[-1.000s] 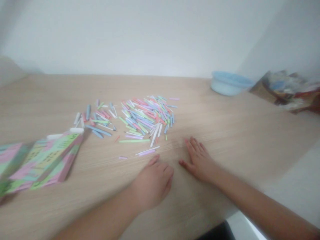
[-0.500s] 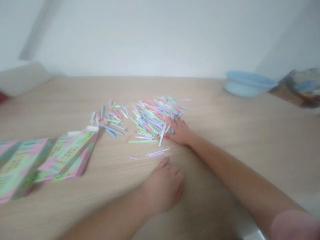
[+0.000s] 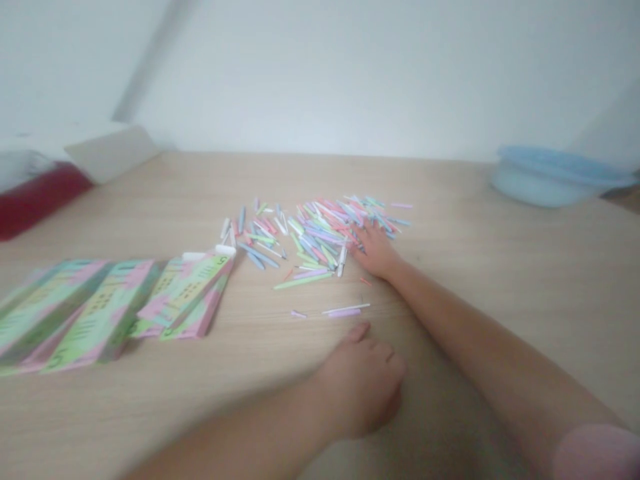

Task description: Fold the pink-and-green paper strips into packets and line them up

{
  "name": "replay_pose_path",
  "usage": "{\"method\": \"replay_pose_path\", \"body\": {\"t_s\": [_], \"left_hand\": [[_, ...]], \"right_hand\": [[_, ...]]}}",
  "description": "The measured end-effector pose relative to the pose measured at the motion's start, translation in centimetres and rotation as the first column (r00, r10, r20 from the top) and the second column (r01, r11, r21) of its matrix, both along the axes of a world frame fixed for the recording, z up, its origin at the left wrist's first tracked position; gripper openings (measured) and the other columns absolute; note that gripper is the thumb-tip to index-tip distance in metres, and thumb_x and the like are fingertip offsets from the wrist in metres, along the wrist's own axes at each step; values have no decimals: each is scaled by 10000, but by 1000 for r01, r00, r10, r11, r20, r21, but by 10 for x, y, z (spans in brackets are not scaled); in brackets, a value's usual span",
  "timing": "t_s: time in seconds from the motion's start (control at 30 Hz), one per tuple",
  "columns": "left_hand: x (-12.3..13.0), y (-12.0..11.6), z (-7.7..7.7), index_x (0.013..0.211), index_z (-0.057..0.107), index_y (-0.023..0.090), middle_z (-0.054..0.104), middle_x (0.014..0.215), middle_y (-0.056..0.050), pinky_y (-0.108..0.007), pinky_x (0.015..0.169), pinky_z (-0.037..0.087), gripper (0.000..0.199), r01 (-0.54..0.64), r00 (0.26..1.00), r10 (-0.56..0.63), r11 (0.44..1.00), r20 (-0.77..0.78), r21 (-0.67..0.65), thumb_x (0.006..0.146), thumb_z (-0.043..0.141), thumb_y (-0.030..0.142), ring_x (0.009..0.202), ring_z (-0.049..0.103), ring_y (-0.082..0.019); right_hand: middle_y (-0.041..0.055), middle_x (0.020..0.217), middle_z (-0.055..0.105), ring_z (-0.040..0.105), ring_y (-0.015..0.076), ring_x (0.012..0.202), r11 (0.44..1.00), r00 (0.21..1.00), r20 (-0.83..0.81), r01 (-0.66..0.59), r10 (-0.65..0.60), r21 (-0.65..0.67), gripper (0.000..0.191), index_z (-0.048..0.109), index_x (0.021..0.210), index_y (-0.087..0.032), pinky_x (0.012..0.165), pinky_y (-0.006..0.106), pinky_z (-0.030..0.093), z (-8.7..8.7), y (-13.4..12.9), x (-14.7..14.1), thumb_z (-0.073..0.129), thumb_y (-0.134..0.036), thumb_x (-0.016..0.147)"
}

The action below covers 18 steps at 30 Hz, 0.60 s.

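A loose heap of slim pastel pens and pen parts point(image 3: 320, 233) lies on the table, in pink, green, blue, purple and white. My right hand point(image 3: 375, 248) rests on its near right side, fingers spread and touching the pieces. Closer to me, my left hand point(image 3: 367, 383) is curled in a fist with the thumb on top; its palm side is hidden, so anything inside cannot be made out. Just beyond that thumb lie a purple piece point(image 3: 345, 313) and a thin white stick. A smaller scatter of pen parts point(image 3: 260, 233) sits left of the heap.
Flat green and pink printed boxes point(image 3: 100, 313) overlap at the left. Behind them are a red object point(image 3: 47, 197) and a pale open flap point(image 3: 113, 150). A blue basin point(image 3: 555, 177) stands at the far right, near the wall point(image 3: 350, 73).
The view has swung left, so everything sits further right in it. My right hand has pushed slightly into the heap, shifting white pieces by its thumb. My left hand stays closed.
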<state>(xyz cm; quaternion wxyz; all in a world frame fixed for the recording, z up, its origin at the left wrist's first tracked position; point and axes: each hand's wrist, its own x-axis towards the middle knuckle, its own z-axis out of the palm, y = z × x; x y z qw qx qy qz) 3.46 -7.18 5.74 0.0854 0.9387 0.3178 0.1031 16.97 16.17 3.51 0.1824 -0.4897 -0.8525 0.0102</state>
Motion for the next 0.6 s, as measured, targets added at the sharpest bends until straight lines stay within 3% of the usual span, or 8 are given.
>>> {"method": "replay_pose_path", "body": {"t_s": [0.1, 0.17, 0.23, 0.33, 0.43, 0.6], "left_hand": [[0, 1, 0, 961, 659, 164, 723, 907, -56, -528, 1185, 331, 221, 2, 1000, -2, 1000, 7, 11, 971, 528, 342, 873, 693, -219], [0, 1, 1, 963, 665, 161, 732, 921, -63, -527, 1181, 337, 231, 6, 1000, -6, 1000, 6, 12, 970, 540, 355, 889, 698, -224], [0, 2, 3, 963, 669, 159, 734, 928, -64, -527, 1174, 348, 235, 8, 1000, -8, 1000, 2, 1, 961, 561, 367, 903, 700, -230], [0, 2, 5, 965, 668, 165, 721, 911, -55, -526, 1162, 363, 227, -4, 1000, 4, 1000, -3, -22, 955, 569, 368, 894, 695, -227], [0, 2, 6, 988, 666, 162, 713, 916, -57, -523, 1152, 378, 231, -6, 1000, 5, 999, -7, -31, 954, 574, 370, 903, 690, -230], [-1, 2, 7, 1000, 670, 149, 714, 937, -70, -536, 1157, 378, 238, 6, 1000, -6, 999, -5, -38, 950, 576, 361, 929, 690, -243]], "right_hand": [[165, 1549, 492, 325, 394, 1485, 982, 979, -97, -171, 178, 79, 444, 584, 1422, -189, 1184, 642, 221, 5, -18, -11, 428, -366, 1047], [137, 1324, 669, 508, 305, 1334, 935, 928, -124, -343, 352, 94, 352, 676, 1274, -185, 1151, 516, 322, 13, -35, -24, 434, -311, 1051], [102, 1135, 720, 594, 250, 1153, 877, 874, -86, -473, 479, 82, 295, 721, 1144, -195, 1061, 430, 388, 22, -53, -40, 458, -293, 1052], [91, 1060, 698, 569, 253, 1090, 859, 863, 61, -505, 502, 84, 250, 746, 1023, -208, 1002, 420, 367, 32, -73, -59, 513, -297, 1034], [93, 1054, 682, 556, 260, 1078, 873, 863, 179, -485, 472, 40, 212, 741, 1056, -200, 987, 415, 346, 36, -81, -68, 558, -297, 1012], [100, 1078, 673, 574, 249, 1057, 908, 889, 199, -418, 413, -16, 227, 709, 1078, -177, 959, 383, 360, 35, -78, -73, 511, -277, 1033]]}}
